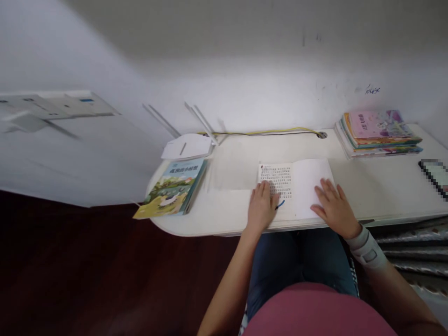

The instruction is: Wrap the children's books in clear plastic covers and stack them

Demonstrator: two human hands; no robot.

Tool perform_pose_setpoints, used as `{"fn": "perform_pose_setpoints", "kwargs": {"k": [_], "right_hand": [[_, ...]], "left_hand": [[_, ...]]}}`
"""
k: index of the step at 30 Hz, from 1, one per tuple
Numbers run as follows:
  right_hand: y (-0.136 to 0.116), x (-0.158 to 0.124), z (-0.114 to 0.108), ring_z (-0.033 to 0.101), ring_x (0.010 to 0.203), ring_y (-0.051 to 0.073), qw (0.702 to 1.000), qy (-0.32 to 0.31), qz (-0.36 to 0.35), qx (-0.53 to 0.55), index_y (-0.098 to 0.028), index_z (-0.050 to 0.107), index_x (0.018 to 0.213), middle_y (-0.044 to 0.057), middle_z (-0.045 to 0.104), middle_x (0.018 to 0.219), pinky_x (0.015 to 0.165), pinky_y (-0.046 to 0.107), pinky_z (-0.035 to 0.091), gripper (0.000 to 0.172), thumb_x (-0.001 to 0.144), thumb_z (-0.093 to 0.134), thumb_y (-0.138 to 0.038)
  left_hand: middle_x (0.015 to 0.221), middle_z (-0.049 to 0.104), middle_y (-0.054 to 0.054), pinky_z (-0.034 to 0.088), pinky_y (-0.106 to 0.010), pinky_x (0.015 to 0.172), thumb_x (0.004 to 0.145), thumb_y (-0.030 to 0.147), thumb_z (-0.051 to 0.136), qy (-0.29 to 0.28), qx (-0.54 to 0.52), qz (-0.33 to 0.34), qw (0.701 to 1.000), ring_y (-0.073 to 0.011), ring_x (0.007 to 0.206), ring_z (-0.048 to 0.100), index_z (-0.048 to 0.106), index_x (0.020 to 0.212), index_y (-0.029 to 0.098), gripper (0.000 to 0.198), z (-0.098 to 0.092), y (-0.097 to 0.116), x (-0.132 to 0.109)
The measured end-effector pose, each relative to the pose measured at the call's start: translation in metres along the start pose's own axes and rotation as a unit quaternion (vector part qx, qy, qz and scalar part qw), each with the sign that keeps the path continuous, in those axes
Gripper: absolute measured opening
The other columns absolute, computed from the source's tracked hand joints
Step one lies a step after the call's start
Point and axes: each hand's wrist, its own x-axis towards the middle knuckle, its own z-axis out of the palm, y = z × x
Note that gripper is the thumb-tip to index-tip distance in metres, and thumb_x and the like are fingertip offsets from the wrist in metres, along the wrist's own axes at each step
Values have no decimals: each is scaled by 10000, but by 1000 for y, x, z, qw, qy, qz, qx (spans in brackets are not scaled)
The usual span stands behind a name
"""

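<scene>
An open book (296, 179) lies on the white desk (231, 186) in front of me, printed text on its left page and a blank right page. My left hand (262, 205) rests flat on the lower left page, fingers stretched out. A blue pen (280, 204) pokes out from under its fingers. My right hand (334, 207) lies flat and spread on the lower right page, holding nothing. A grey band (367, 249) wraps my right wrist.
A stack of picture books (173, 189) overhangs the desk's left end, with a white router (187, 147) behind it. More colourful books (380, 133) are piled at the back right. A yellow cable (276, 132) runs along the wall. A phone (436, 175) lies at far right.
</scene>
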Motion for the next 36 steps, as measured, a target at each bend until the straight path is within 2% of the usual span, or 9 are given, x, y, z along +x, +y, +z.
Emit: {"fn": "perform_pose_setpoints", "kwargs": {"k": [3, 6, 10, 14, 22, 27, 30, 33, 36], "right_hand": [[-33, 23, -5, 320, 1355, 312, 993, -49, -100, 26, -114, 493, 1313, 183, 392, 1449, 1087, 485, 280, 495, 925, 436, -417], [-71, 55, 4, 331, 1346, 310, 977, -104, -175, 63, -187, 496, 1309, 140, 409, 1446, 1061, 523, 307, 445, 925, 443, -406], [-117, 96, 21, 284, 1341, 419, 976, -154, -140, 67, -223, 455, 1349, 154, 352, 1475, 994, 691, 272, 494, 907, 457, -445], [-136, 113, 27, 233, 1355, 443, 979, -166, -96, 71, -252, 406, 1388, 157, 314, 1494, 988, 727, 238, 507, 910, 444, -419], [-113, 101, 24, 207, 1366, 442, 982, -153, -83, 70, -265, 505, 1298, 144, 299, 1503, 1002, 721, 215, 482, 914, 377, -528], [-108, 96, 22, 229, 1365, 424, 983, -149, -82, 66, -265, 475, 1312, 148, 311, 1496, 1004, 710, 229, 498, 905, 396, -542], [-108, 88, 11, 258, 1363, 395, 983, -137, -105, 61, -228, 425, 1359, 174, 325, 1485, 1020, 669, 261, 549, 899, 431, -527], [-94, 74, -2, 245, 1378, 358, 986, -95, -126, 49, -212, 394, 1387, 165, 314, 1495, 1063, 636, 215, 589, 887, 473, -513], [-66, 60, -7, 268, 1365, 369, 995, -80, -55, 17, -189, 477, 1330, 171, 362, 1469, 1063, 649, 183, 534, 880, 509, -475]], "left_hand": [[1389, 460, -210, 322, -475, 1092, 928, 396, 364, 11, -62, -55, 997, -281, 1312, 414, 435, 1329, 71, 521, -11, -26, -3], [1394, 471, -165, 350, -454, 1077, 939, 420, 342, 34, -154, -95, 983, -246, 1262, 480, 378, 1378, 144, 520, -17, -37, -6], [1433, 415, -171, 387, -443, 1045, 937, 466, 346, 74, -270, -123, 952, -235, 1256, 489, 249, 1439, 194, 579, -16, -40, -9], [1434, 414, -161, 363, -435, 1064, 933, 507, 334, 88, -303, -131, 940, -224, 1288, 451, 246, 1439, 216, 591, -16, -41, -11], [1401, 460, -157, 372, -439, 1057, 936, 438, 352, 81, -227, -106, 965, -231, 1282, 457, 281, 1430, 197, 554, -17, -41, -13], [1428, 394, -215, 271, -515, 1109, 856, 300, 477, 125, -96, -92, 983, -315, 1362, 317, 348, 1384, 75, 588, -10, -43, -10], [1363, 455, -242, 316, -556, 1063, 802, 244, 508, 115, -39, -110, 987, -364, 1296, 398, 341, 1381, 42, 636, -10, -43, -5], [1267, 533, -226, 389, -543, 995, 783, 212, 510, 100, -10, -135, 986, -354, 1182, 504, 343, 1385, 60, 642, -13, -43, -2], [1204, 553, -197, 432, -479, 965, 790, 197, 492, 97, -7, -139, 986, -303, 1114, 539, 419, 1338, 83, 565, -15, -42, -2]]}}
